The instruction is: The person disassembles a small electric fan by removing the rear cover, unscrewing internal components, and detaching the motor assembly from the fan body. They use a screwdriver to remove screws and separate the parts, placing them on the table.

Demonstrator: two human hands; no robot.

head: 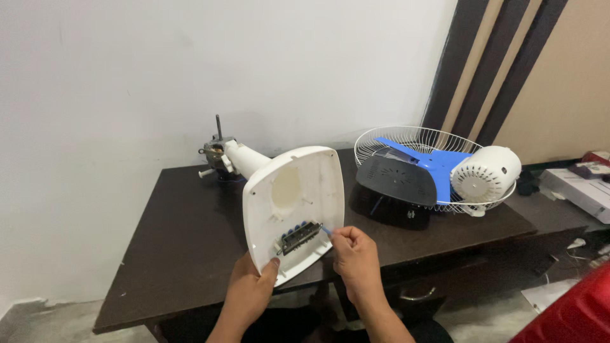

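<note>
A white fan body lies on its side on the dark table, its square base turned toward me with the hollow underside showing. A small switch block with blue buttons sits in the base. My left hand grips the base's lower edge. My right hand pinches a thin blue wire next to the switch block. The white neck runs back to the bare motor with its shaft pointing up.
At the right of the table a white wire grille holds a blue fan blade, a dark cover and a white motor housing. A white wall stands behind. Boxes and a red object lie right.
</note>
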